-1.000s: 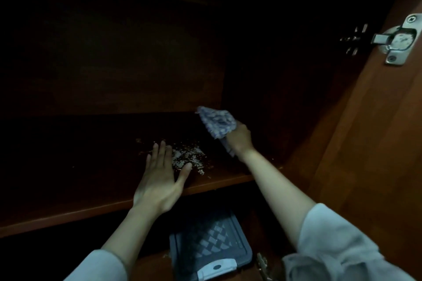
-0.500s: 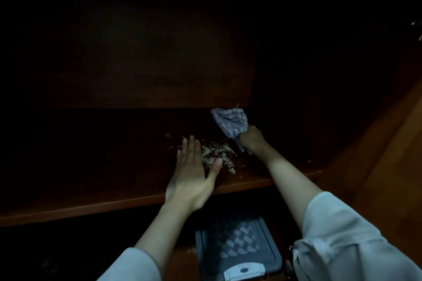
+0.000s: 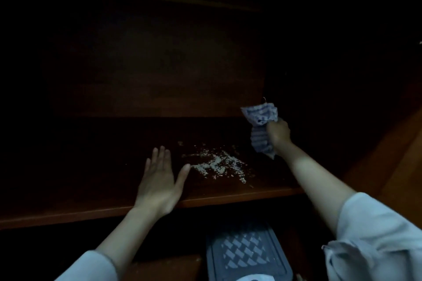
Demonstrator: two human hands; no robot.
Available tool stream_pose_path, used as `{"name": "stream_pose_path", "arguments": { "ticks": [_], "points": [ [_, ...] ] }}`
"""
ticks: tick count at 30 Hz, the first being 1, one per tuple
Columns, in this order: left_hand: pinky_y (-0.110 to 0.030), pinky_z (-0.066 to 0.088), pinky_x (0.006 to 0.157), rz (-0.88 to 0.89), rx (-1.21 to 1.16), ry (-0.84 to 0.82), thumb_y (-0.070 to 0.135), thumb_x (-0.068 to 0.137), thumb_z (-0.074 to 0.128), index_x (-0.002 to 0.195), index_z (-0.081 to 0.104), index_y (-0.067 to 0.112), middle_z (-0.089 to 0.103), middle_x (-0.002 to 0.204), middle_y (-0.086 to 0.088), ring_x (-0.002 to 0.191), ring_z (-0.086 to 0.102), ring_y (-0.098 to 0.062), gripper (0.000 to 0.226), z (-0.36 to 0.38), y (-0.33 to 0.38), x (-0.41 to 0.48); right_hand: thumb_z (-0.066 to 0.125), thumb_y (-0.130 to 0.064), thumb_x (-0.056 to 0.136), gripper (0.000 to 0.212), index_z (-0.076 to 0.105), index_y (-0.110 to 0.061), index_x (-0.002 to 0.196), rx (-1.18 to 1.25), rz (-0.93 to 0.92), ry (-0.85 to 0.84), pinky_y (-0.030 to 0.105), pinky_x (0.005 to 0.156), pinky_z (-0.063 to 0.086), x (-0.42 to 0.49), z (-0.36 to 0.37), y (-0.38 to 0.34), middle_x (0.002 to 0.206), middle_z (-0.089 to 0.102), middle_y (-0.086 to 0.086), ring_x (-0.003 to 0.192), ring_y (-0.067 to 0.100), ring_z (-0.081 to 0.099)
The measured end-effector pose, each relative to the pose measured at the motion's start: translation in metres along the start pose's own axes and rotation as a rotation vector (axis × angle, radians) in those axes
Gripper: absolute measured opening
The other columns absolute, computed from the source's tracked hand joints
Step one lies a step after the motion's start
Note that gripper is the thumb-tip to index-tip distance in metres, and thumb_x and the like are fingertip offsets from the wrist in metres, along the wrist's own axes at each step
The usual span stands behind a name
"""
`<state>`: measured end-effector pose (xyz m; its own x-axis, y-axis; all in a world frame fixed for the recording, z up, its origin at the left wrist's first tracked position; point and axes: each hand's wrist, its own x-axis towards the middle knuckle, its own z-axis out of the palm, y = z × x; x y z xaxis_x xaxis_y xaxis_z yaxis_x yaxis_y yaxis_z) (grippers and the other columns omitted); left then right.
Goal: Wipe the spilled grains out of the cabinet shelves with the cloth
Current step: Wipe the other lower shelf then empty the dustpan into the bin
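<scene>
White spilled grains point(image 3: 219, 165) lie scattered on the dark wooden cabinet shelf point(image 3: 228, 198), near its front edge. My left hand point(image 3: 159, 182) rests flat on the shelf just left of the grains, fingers straight, thumb pointing toward them. My right hand point(image 3: 279, 132) grips a crumpled blue-and-white checked cloth point(image 3: 261, 127) near the shelf's back right corner, behind and to the right of the grains. The cloth bunches above my fist and hangs below it.
The cabinet interior is dark, with a back wall point(image 3: 148, 63) and a right side wall point(image 3: 319, 97). Below the shelf stands a grey plastic box with a woven-pattern lid point(image 3: 246, 255). The open wooden door point(image 3: 402, 166) is at far right.
My right hand with the cloth has moved right and back toward the corner. My left hand has slid left, uncovering more grains. The view has shifted left, so the door hinge is out of sight.
</scene>
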<state>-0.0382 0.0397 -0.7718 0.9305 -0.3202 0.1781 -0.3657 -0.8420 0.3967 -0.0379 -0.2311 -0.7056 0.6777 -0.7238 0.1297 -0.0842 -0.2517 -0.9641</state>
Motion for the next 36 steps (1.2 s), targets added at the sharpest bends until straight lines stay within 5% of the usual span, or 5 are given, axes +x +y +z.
{"name": "stream_pose_path", "arguments": {
  "ticks": [3,7,11,26,36],
  "points": [
    [-0.024,-0.013,0.113,-0.027,-0.014,-0.02,0.059,0.092,0.01,0.149,-0.005,0.011,-0.013,0.157,0.0,0.141,-0.02,-0.008,0.076,-0.002,-0.011,-0.004,0.039,-0.008,0.093,0.034,0.053,-0.001,0.124,-0.374,-0.052,0.024,0.031,0.081,0.044,0.009,0.004,0.004,0.119,0.059,0.023,0.108,0.036,0.057],
    [-0.021,-0.015,0.11,0.008,-0.055,0.002,0.061,0.091,0.011,0.149,-0.007,0.013,-0.015,0.156,0.002,0.139,-0.022,-0.005,0.077,0.001,-0.01,-0.004,0.038,-0.021,0.096,0.034,0.06,-0.004,0.116,-0.601,-0.012,-0.187,0.024,0.046,0.048,0.004,0.038,0.015,0.083,0.064,0.02,0.062,0.029,0.062],
    [-0.021,-0.015,0.11,0.006,-0.069,-0.001,0.061,0.09,0.011,0.149,-0.007,0.012,-0.016,0.157,0.001,0.139,-0.022,-0.005,0.079,0.002,-0.013,-0.003,0.032,-0.04,0.098,0.046,0.05,-0.014,0.133,-0.912,-0.108,-0.276,0.039,0.1,0.037,-0.005,0.074,0.018,0.133,0.051,0.017,0.121,0.034,0.049],
    [-0.023,-0.014,0.112,0.004,-0.063,-0.045,0.061,0.092,0.011,0.149,-0.007,0.01,-0.014,0.157,-0.002,0.141,-0.022,-0.008,0.078,-0.001,-0.01,-0.003,0.042,-0.044,0.097,0.038,0.062,-0.017,0.08,-0.482,-0.189,-0.681,0.024,0.06,0.045,-0.042,0.102,0.002,0.079,0.06,-0.003,0.069,0.01,0.057],
    [-0.022,-0.015,0.11,0.019,-0.07,-0.04,0.062,0.091,0.01,0.149,-0.007,0.01,-0.015,0.157,-0.001,0.14,-0.022,-0.008,0.08,-0.002,-0.01,-0.005,0.049,-0.033,0.097,0.033,0.06,-0.006,0.084,-0.295,-0.241,-0.3,0.028,0.065,0.041,-0.006,0.083,-0.013,0.087,0.062,0.014,0.08,0.023,0.059]
  ]
}}
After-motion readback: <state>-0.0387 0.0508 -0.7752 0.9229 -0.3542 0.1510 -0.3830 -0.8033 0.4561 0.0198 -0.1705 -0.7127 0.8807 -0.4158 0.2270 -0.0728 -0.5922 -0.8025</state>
